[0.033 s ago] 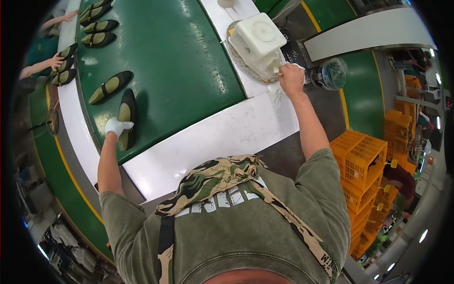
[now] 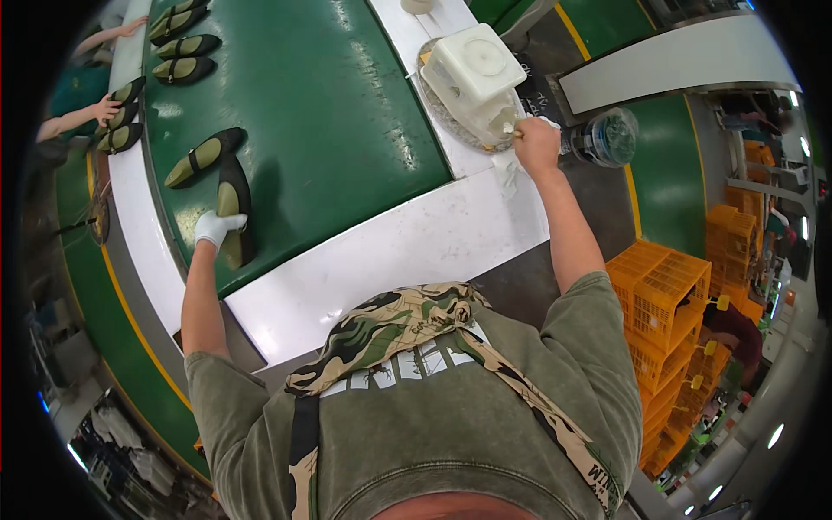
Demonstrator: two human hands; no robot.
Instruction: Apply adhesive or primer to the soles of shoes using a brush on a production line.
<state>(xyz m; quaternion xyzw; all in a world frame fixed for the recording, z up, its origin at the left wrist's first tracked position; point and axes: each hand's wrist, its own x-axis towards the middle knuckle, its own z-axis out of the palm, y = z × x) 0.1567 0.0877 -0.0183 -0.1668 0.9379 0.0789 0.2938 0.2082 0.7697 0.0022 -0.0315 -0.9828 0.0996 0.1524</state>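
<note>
My left hand (image 2: pixel 217 227), in a white glove, grips a black shoe (image 2: pixel 232 185) with an olive-green inside near the belt's front left corner. The shoe's toe points away from me and meets or overlaps a second black shoe (image 2: pixel 204 158) with a strap, lying slantwise. My right hand (image 2: pixel 539 146) is closed around a thin tan handle (image 2: pixel 517 133). The handle's end is at the cut opening of a white plastic jug (image 2: pixel 477 65) lying on its side; what is on that end is too small to make out.
The shoes lie on a green conveyor belt (image 2: pixel 321 113) with a white border (image 2: pixel 390 251). Several more black shoes (image 2: pixel 186 58) are farther along. At the left, another person's hand (image 2: pixel 106 110) touches shoes on the edge. A large clear bottle (image 2: pixel 607 137) and orange crates (image 2: pixel 659 286) stand right.
The shoe under my left hand has shifted slightly away from me, its toe now meeting the slanted shoe. My right hand stays almost in place.
</note>
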